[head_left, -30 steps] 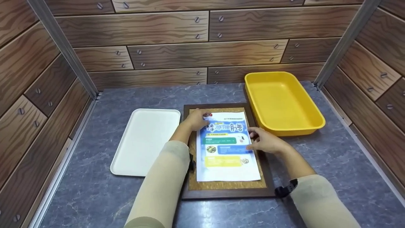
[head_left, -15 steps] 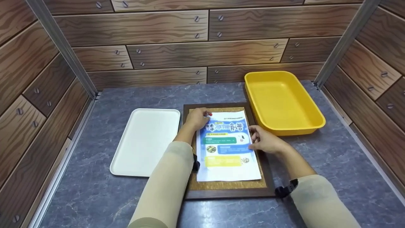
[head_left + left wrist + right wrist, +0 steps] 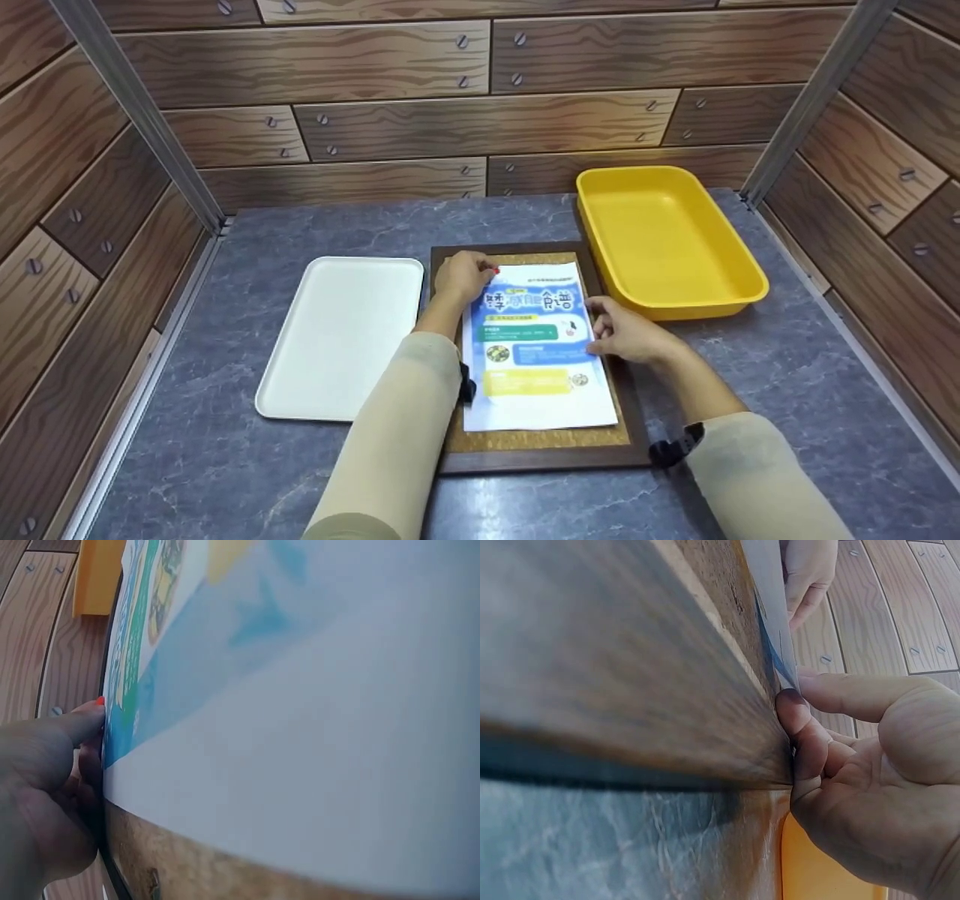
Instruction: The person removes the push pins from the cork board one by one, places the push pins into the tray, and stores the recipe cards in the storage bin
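A printed paper sheet (image 3: pixel 536 409) with blue, green and yellow blocks lies on a cork board (image 3: pixel 540 441) with a dark wooden frame. At the sheet's upper left corner, my left hand (image 3: pixel 463 277) pinches a small red pushpin (image 3: pixel 496 271), its red end showing at the thumb tip in the left wrist view. Whether its point is in the cork is hidden. My right hand (image 3: pixel 630 332) pinches the right edge of the sheet between thumb and fingers, its fingertips close to the cork in the right wrist view.
A white tray (image 3: pixel 341 337) lies left of the board. The deep yellow bin (image 3: pixel 667 247) stands at the back right, close to the frame. Wood-patterned walls (image 3: pixel 390 67) enclose the grey marbled table (image 3: pixel 202 390) at the back and sides.
My left hand has shifted slightly right and up at the sheet's corner, with its fingers drawn closer round the pushpin. My right hand stays at the right edge.
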Demonstrator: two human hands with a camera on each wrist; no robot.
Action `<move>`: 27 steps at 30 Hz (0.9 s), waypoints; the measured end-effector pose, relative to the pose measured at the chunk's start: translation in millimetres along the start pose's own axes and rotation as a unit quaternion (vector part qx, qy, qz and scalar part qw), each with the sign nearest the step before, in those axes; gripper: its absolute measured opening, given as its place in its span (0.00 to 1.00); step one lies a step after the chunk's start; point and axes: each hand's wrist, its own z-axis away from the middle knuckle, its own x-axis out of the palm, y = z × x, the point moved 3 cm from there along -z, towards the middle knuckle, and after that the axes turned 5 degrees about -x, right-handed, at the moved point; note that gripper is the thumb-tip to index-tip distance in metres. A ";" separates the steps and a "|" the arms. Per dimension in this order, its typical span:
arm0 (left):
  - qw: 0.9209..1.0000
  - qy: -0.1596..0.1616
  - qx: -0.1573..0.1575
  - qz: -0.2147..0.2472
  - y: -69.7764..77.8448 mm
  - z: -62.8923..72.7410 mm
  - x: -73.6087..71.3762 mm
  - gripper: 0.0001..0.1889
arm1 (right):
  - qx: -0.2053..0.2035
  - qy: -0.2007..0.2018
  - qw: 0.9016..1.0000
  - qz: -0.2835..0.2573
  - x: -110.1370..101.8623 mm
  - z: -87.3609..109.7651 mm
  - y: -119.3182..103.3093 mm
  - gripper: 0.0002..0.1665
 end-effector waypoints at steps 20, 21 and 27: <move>0.999 0.005 -0.024 0.021 1.5 0.5 1.2 0.07 | -0.001 -0.001 1.000 0.007 -0.9 1.3 -0.7 0.50; 0.999 0.006 -0.024 0.022 1.7 0.9 1.3 0.07 | 0.000 -0.001 1.000 0.007 -0.9 1.2 -0.7 0.50; 0.999 0.006 -0.028 0.018 2.0 1.9 1.6 0.08 | 0.000 -0.001 1.000 0.008 -0.9 1.0 -0.6 0.50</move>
